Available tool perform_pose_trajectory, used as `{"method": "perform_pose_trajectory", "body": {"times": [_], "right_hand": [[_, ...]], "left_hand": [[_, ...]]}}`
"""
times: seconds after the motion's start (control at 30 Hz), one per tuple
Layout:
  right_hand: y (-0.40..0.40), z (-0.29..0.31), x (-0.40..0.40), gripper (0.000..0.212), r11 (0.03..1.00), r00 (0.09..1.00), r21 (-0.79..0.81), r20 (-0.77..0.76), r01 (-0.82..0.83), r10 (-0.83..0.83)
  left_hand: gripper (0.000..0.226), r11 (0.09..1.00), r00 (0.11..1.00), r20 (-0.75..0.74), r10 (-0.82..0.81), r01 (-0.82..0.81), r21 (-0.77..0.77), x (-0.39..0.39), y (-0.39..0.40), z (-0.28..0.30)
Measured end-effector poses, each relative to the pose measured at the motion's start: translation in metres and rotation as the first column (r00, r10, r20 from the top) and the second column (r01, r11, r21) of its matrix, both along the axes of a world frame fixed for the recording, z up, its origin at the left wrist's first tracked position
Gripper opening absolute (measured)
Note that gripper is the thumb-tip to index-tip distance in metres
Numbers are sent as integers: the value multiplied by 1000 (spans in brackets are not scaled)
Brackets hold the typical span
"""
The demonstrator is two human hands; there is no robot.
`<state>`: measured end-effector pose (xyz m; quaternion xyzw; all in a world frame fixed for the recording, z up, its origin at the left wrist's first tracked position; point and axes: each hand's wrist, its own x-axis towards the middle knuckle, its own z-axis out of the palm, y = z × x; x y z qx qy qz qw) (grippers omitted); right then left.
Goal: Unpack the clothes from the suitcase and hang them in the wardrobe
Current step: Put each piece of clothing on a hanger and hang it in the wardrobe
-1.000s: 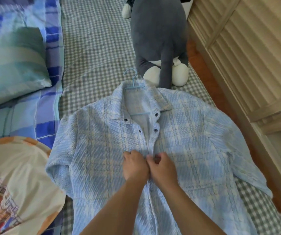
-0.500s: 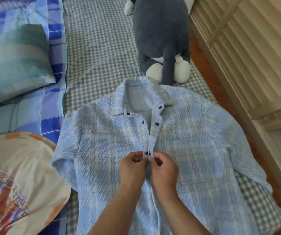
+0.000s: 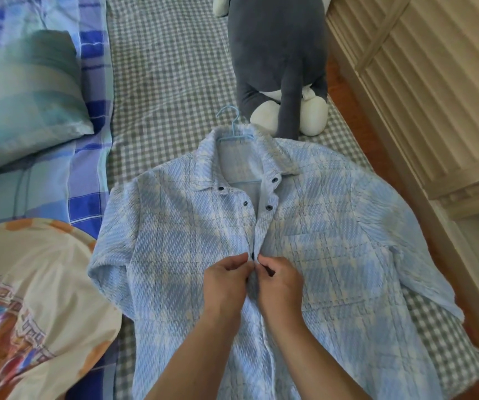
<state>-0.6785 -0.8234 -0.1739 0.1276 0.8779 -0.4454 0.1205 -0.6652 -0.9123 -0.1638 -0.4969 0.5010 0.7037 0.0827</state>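
Lying flat across the middle of the bed point(image 3: 160, 82), front side up, the pale blue plaid shirt point(image 3: 333, 241) has its collar toward the far end and its hem running off the near edge of the view. A light blue hanger point(image 3: 234, 131) sits inside the neck, its hook poking out past the collar onto the grey-and-white checked sheet. The left hand point(image 3: 226, 287) and the right hand point(image 3: 280, 285) meet at the shirt's front placket, side by side and touching, each with fingers curled and pinching the cloth edge just below a dark button point(image 3: 252, 256) (whether that button is through its hole cannot be told). Two more pairs of dark snaps or buttons higher up lie apart, the collar open. Beyond the collar, near the bed's far right edge, a grey and white plush toy point(image 3: 278, 62) sits upright. Along the left side lie a teal pillow point(image 3: 21, 96) on a blue checked quilt point(image 3: 85, 180), and at the near left corner a cream printed garment point(image 3: 30, 298). A slatted wooden wardrobe door point(image 3: 434, 82) stands to the right of the bed.
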Motion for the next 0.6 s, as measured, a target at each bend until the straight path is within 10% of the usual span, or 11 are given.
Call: {"method": "perform_pose_trajectory", "body": {"times": [0.3, 0.4, 0.47, 0.6], "right_hand": [[4, -2, -5, 21, 868, 897, -345, 384, 358, -218], [11, -3, -16, 15, 988, 951, -55, 268, -145, 154], [11, 0, -26, 22, 884, 839, 50, 346, -464, 421], [28, 16, -61, 22, 915, 857, 45, 372, -400, 356]], "left_hand": [[15, 984, 983, 91, -158, 164, -70, -9, -5, -4], [15, 905, 907, 151, -394, 412, -110, -17, -14, -11], [17, 715, 746, 221, -628, 666, -214, -23, -19, -12], [24, 492, 649, 337, -682, 748, -445, -35, -43, -2]]}}
